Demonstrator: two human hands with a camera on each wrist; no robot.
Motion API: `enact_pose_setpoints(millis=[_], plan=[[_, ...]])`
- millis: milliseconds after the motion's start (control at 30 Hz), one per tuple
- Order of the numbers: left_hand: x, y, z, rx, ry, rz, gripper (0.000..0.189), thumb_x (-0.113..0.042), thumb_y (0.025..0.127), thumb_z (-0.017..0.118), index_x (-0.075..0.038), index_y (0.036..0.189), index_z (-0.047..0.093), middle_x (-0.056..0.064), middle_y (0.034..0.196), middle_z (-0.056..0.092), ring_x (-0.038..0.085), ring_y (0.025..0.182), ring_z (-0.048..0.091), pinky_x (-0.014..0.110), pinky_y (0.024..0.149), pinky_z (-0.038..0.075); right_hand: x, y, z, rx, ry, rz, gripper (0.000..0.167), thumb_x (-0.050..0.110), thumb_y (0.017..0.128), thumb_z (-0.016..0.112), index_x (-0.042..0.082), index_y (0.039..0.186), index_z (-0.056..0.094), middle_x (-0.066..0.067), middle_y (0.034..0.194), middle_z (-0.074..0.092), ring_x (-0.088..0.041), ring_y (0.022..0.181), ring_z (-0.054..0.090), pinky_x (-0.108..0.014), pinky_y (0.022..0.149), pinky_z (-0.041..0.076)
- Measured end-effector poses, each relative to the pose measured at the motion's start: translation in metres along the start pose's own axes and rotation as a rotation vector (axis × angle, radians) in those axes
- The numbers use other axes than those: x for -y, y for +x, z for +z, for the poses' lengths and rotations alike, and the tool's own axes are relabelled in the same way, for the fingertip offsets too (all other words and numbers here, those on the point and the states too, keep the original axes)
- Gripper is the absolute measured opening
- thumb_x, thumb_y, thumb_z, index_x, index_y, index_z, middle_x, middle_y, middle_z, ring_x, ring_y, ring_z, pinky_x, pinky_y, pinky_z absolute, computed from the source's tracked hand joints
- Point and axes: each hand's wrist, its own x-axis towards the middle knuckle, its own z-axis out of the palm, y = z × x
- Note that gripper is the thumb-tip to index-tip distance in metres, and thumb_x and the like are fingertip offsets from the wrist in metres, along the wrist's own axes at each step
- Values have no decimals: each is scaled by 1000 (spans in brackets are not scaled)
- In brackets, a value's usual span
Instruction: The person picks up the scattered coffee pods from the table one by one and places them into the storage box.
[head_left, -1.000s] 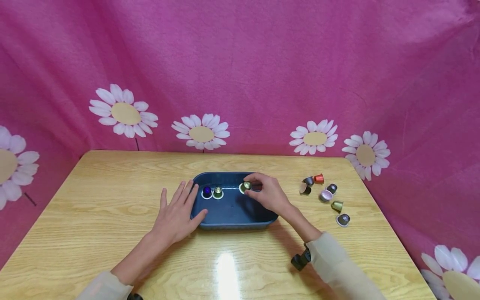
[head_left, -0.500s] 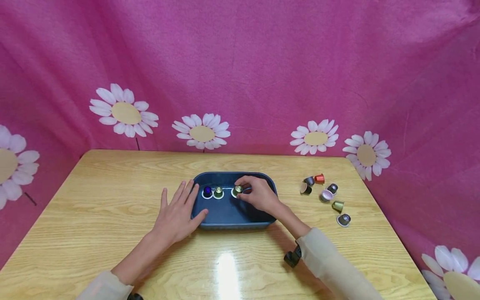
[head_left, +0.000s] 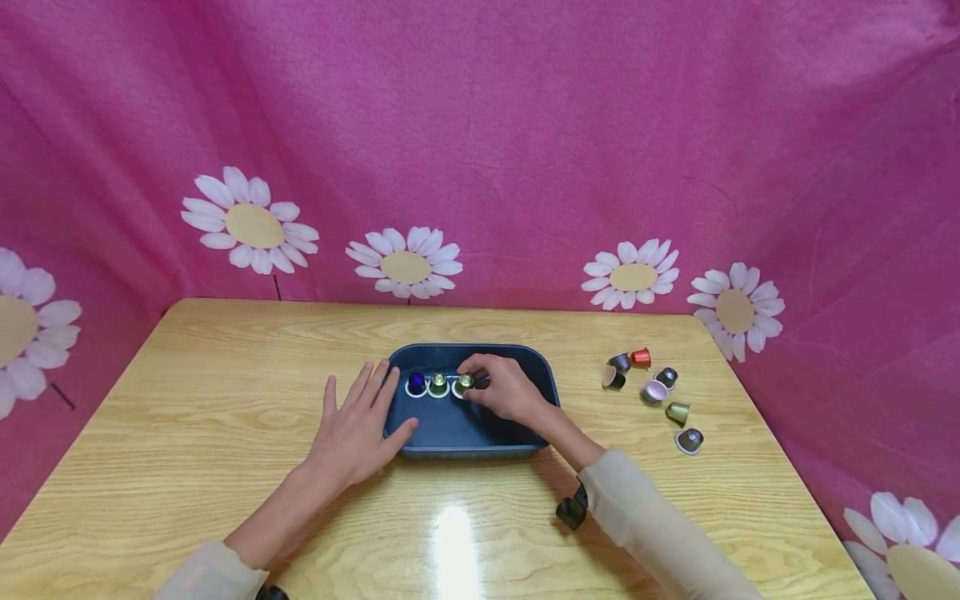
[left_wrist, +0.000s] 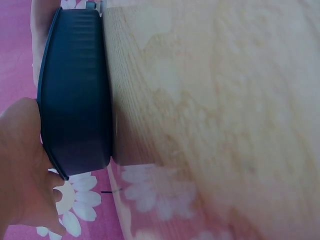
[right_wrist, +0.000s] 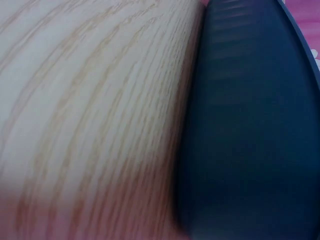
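Note:
A dark blue rectangular tray (head_left: 472, 452) with rounded corners stands on the table. Inside, along its back, a blue coffee capsule (head_left: 416, 382) and a green coffee capsule (head_left: 438, 383) sit side by side, rims down. Just right of them my right hand (head_left: 510, 390) pinches a second green coffee capsule (head_left: 463, 383) between thumb and fingers, its rim close to its neighbour's. My left hand (head_left: 351, 433) rests with spread, straight fingers on the tray's left rim. In the left wrist view that hand lies over the edge of the tray (left_wrist: 75, 95). The right wrist view shows only the tray's outer wall (right_wrist: 250, 120) and wood.
Right of the tray, several loose capsules lie on the wooden table (head_left: 247, 375): a red capsule (head_left: 641, 358), a lilac-lidded capsule (head_left: 655, 392), a light green capsule (head_left: 677, 413) and dark ones such as the nearest dark capsule (head_left: 690, 440). A pink flowered cloth (head_left: 480, 167) hangs behind.
My right hand has moved left inside the tray, bringing the pinched green capsule up beside the other green one. The left hand has stayed at the left rim.

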Motion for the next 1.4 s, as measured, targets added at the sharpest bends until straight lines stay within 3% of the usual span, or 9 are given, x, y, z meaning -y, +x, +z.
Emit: enact_pose_setpoints(millis=[600, 1400], plan=[[0, 1, 2, 5, -14, 0, 82, -56, 97, 52, -4, 157, 30, 17, 162, 23, 34, 150, 14, 68, 112, 2, -2, 4, 5, 30, -101, -1, 25, 3, 80, 82, 9, 103, 72, -1, 96, 71, -16, 89, 68, -31, 80, 54], [-1, 0, 1, -3, -29, -4, 81, -54, 97, 54, -3, 156, 31, 17, 162, 24, 35, 150, 16, 67, 112, 1, -3, 5, 9, 66, -135, 22, 25, 2, 84, 79, 11, 106, 71, -2, 99, 70, -16, 91, 66, -34, 79, 54]])
